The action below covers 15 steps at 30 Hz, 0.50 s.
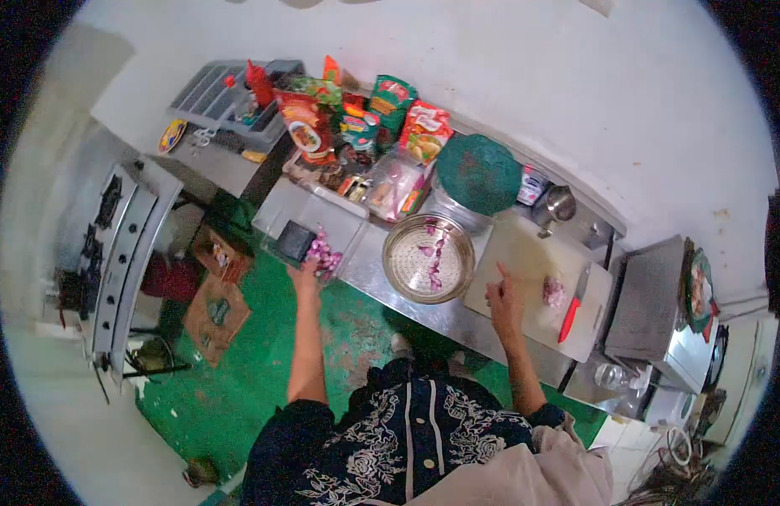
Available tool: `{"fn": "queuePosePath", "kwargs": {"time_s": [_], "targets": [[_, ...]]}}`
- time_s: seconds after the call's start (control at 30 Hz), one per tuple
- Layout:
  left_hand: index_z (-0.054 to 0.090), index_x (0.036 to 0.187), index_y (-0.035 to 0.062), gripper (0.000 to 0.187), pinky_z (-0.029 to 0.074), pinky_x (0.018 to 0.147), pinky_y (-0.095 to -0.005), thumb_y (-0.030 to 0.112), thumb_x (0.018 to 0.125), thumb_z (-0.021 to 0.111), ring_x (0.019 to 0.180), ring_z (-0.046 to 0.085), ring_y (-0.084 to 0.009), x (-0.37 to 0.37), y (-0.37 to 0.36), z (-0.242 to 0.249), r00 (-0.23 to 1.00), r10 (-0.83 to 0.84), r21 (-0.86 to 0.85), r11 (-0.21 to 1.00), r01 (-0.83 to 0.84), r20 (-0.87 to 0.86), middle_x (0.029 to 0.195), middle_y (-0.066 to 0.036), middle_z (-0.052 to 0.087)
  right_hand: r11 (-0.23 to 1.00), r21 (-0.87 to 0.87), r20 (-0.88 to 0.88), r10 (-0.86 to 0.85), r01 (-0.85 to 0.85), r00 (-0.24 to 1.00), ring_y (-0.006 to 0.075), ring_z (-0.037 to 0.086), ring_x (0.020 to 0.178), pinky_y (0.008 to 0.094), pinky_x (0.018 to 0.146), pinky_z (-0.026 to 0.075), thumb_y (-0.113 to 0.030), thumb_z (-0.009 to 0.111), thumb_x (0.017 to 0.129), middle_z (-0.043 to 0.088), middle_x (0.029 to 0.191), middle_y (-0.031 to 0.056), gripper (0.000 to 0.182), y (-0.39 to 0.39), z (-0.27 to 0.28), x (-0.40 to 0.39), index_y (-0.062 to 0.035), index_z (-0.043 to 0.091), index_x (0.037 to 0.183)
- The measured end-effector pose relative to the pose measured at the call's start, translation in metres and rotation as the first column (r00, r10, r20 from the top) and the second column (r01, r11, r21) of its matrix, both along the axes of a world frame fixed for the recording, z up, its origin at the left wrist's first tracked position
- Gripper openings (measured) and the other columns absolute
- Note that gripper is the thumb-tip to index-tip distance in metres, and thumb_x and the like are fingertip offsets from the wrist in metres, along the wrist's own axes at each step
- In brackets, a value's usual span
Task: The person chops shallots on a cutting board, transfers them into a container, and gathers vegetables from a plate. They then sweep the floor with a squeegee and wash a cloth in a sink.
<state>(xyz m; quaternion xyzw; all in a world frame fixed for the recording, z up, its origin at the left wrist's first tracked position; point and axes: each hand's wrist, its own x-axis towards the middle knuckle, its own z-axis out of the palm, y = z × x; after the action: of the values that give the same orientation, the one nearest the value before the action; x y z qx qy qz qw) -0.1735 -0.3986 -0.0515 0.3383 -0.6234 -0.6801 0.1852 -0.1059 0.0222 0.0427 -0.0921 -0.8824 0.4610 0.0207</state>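
Observation:
My left hand [306,277] is at the front edge of a clear plastic tray [348,221], against a pile of peeled shallots [324,251]. Its fingertips are small and partly hidden, so I cannot make out their grip. A dark block-like item [295,240] lies beside the shallots in the tray. My right hand [505,299] hovers at the left side of a white cutting board [525,244], index finger stretched out and nothing visible in it. On the board lie a heap of chopped shallots [554,291] and a red-handled knife [570,316]. Between my hands, a perforated steel bowl [398,261] contains several shallot pieces.
Behind the bowl stands a container with a green lid [479,173]. Seasoning packets [425,131] crowd the back, near a grey compartment organizer [206,94]. A metal cup [560,202] stands behind the board. At left is a gas stove [124,253]; cardboard [217,316] lies on the green floor.

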Motion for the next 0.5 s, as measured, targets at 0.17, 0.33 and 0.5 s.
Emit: {"fn": "queuePosePath", "kwargs": {"time_s": [0.17,0.33,0.5], "targets": [[0.008,0.14,0.0252,0.075,0.049,0.067,-0.0518,0.005,0.082,0.051,0.088,0.055,-0.0266,0.024,-0.006,-0.004,0.991,-0.06,0.45,0.886,0.108,-0.119,0.119,-0.012,0.046,0.998,0.031,0.054,-0.047,0.046,0.997,0.0161,0.054,0.057,0.0313,0.057,0.046,-0.014,0.053,0.087,0.055,0.065,0.0078,0.047,0.022,0.009,0.044,-0.0121,0.04,0.132],[0.01,0.143,0.0259,0.066,0.048,0.076,-0.0489,0.009,0.088,0.043,0.103,0.052,-0.0327,0.086,-0.015,0.011,0.985,0.065,0.278,0.96,-0.018,-0.161,0.138,-0.013,0.033,0.996,0.054,0.105,-0.077,0.071,0.992,0.02,0.057,0.062,0.0347,0.06,0.046,-0.014,0.052,0.087,0.057,0.07,0.0113,0.044,0.061,-0.004,0.096,-0.0135,0.042,0.129],[0.019,0.142,0.0219,0.063,0.049,0.076,-0.0438,0.011,0.085,0.044,0.101,0.051,-0.0341,0.137,-0.036,0.129,0.978,-0.209,-0.087,0.974,0.207,-0.009,0.134,-0.015,0.035,0.988,0.088,0.143,-0.136,0.124,0.98,0.0356,0.058,0.073,0.0446,0.067,0.046,-0.018,0.054,0.086,0.06,0.083,0.0183,0.046,0.064,0.001,0.147,-0.0145,0.042,0.13]]}}
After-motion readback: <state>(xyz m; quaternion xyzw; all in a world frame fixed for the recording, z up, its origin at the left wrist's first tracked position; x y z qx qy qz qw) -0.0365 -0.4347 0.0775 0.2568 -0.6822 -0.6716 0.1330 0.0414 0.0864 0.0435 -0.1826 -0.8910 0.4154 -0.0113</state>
